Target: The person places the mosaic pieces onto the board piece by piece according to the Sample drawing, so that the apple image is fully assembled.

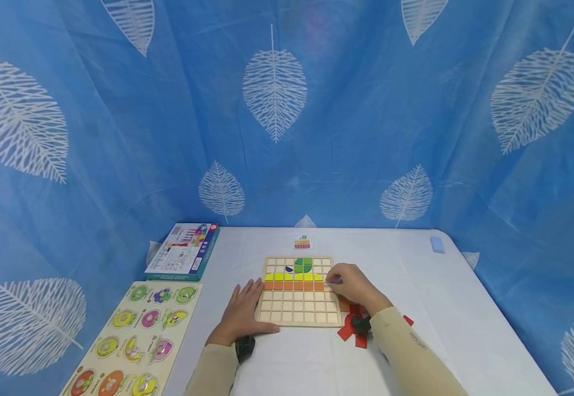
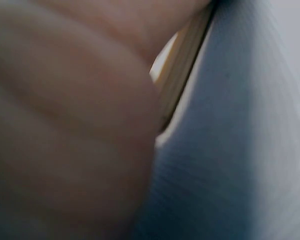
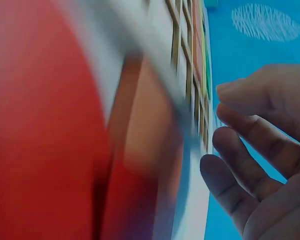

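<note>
A wooden grid board [image 1: 297, 317] lies on the table with green, yellow, orange and dark blue pieces in its upper rows. My left hand [image 1: 241, 314] lies spread along its left edge, the thumb reaching the near left corner. In the left wrist view the blurred hand [image 2: 70, 120] sits against the board's wooden side [image 2: 182, 65]. At the board's right edge my right hand [image 1: 355, 285] pinches a small purple piece [image 1: 338, 280], mostly hidden by the fingers. The right wrist view shows the thumb and forefinger close together, but the piece is not distinguishable there.
Loose red pieces [image 1: 360, 341] lie under and beside the right wrist. Past the board is a small picture card [image 1: 303, 242]. A fruit puzzle board [image 1: 136, 319] and a box [image 1: 183, 250] are at left. A light blue block [image 1: 437, 245] sits far right.
</note>
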`<state>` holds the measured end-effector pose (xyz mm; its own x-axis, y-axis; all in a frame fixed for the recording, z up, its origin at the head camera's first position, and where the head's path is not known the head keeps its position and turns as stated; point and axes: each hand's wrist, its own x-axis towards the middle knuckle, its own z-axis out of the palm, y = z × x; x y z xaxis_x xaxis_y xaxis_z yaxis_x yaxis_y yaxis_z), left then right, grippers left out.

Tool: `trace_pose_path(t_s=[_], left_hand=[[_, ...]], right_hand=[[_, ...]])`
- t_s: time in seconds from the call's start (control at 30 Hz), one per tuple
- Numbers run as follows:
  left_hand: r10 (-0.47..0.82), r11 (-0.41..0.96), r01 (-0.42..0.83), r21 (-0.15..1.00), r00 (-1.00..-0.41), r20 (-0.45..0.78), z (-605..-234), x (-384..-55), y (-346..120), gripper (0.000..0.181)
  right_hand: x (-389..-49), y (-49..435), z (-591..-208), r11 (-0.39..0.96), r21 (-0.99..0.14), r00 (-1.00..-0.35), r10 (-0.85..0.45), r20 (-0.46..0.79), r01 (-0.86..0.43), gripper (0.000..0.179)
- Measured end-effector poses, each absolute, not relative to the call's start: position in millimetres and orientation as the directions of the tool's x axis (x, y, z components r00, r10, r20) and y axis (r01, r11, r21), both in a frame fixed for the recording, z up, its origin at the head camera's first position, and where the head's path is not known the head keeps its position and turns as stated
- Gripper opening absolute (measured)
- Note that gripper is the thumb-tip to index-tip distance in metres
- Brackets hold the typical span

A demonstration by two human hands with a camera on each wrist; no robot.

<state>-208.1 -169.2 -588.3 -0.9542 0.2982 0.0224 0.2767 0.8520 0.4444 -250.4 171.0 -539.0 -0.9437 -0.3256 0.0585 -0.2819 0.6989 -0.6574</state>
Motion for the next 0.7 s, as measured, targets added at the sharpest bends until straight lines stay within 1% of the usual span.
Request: trace_pose_path(t_s=[0.2, 0.27, 0.4, 0.53, 0.7], left_hand=[[0.309, 0.854, 0.288, 0.433, -0.951, 0.024, -586.6, -208.5, -168.5, 0.138], [0.308, 0.852, 0.287, 0.437, -0.951, 0.022, -585.5, -208.7, -168.4, 0.138], [0.306, 0.855, 0.282, 0.436, -0.952, 0.016, -584.3, -209.8, -168.2, 0.137], [0.300, 0.853, 0.274, 0.444, -0.954, 0.012, -584.9, -209.7, -167.7, 0.137], [0.305, 0.849, 0.276, 0.451, -0.952, 0.008, -584.7, -208.0, -168.0, 0.138]], right_hand=[[-241.9, 199.2, -539.6, 0.747, -0.648, -0.956, -0.275, -0.098, -0.148, 0.024], [-238.9, 203.9, -540.6, 0.751, -0.645, -0.951, -0.284, -0.124, -0.140, 0.027], [-235.8, 207.8, -542.1, 0.738, -0.660, -0.948, -0.295, -0.123, -0.144, 0.029], [-235.0, 208.8, -543.3, 0.724, -0.676, -0.952, -0.286, -0.108, -0.141, 0.026], [-235.0, 208.8, -544.9, 0.729, -0.668, -0.950, -0.294, -0.106, -0.151, 0.023]])
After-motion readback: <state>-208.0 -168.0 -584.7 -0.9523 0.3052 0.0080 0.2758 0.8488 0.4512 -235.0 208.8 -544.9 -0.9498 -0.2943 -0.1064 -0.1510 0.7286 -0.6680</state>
